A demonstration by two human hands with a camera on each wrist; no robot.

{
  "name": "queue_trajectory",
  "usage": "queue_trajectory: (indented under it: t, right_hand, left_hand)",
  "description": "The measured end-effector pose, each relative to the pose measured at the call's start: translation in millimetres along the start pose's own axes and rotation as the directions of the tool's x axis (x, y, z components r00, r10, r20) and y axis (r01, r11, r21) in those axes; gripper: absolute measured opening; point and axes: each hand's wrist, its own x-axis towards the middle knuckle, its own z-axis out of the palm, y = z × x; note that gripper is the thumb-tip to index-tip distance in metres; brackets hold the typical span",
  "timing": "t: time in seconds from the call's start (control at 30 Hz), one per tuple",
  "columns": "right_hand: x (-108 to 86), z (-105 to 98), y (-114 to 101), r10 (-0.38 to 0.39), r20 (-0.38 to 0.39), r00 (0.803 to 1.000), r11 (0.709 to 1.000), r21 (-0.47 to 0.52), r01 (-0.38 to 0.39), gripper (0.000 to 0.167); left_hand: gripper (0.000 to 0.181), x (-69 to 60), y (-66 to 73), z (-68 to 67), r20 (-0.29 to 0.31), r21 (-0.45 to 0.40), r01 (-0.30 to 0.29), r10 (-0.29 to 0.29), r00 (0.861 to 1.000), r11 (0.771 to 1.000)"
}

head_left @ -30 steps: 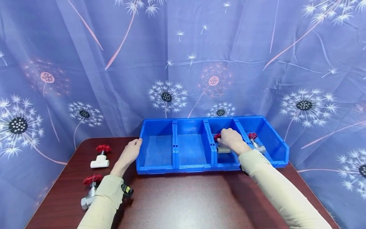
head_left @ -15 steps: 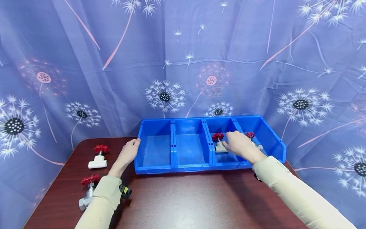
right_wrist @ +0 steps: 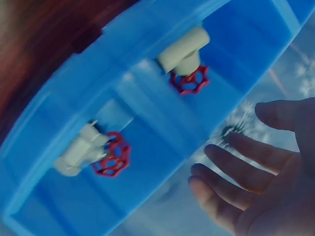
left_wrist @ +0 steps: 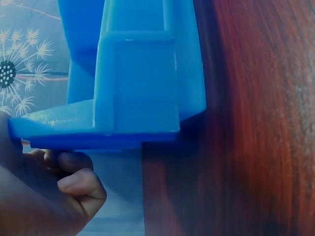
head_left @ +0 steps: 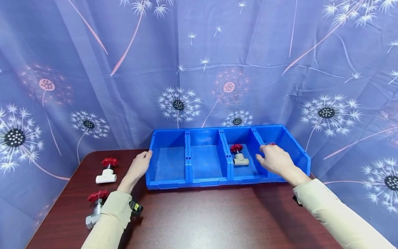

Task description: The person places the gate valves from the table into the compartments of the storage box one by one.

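Looks half done. Beige valve (head_left: 240, 160) in third of bins (head_left: 205, 162) from left, grey valve (right_wrist: 78, 153) in rightmost. White valve (head_left: 106, 175), steel valve (head_left: 93, 218) left on table (head_left: 199, 218). Right hand (head_left: 277, 160) empty, fingers loosely extended; left hand (head_left: 140, 164) grips row's left wall.

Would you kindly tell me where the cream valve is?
In the head view, the cream valve lies in the third compartment from the left of the blue bin row, just left of the right hand.

The left forearm (head_left: 107, 221) pointed to one o'clock, the left hand (head_left: 140, 164) gripping with curled fingers (left_wrist: 81, 184); the right forearm (head_left: 339, 211) slanted toward ten, the right hand (head_left: 277, 160) loosely extended.
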Motion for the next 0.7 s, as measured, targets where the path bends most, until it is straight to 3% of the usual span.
queue_trajectory:
  t: [0.13, 0.4, 0.7]
  right_hand:
    - [-4.3, -3.9, 20.5, 0.031, -0.006, 1.000, 1.000, 0.002, -0.031, 0.038]
    - [-9.1, -9.2, 55.8, 0.071, -0.048, 0.996, 0.996, 0.053, -0.068, 0.036]
    - [-10.3, -20.3, 90.7, 0.195, -0.004, 0.981, 0.978, 0.077, -0.194, 0.051]
  left_hand:
    - [0.050, 0.9, -1.4, 0.0, -0.003, 0.000, -0.001, 0.001, 1.000, 1.000]
    - [0.053, -0.3, -1.3, -1.8, 0.010, -0.014, 0.012, -0.012, 1.000, 1.000]
    - [0.053, -1.8, 1.7, -3.7, 0.051, -0.026, 0.032, -0.031, 0.998, 0.999]
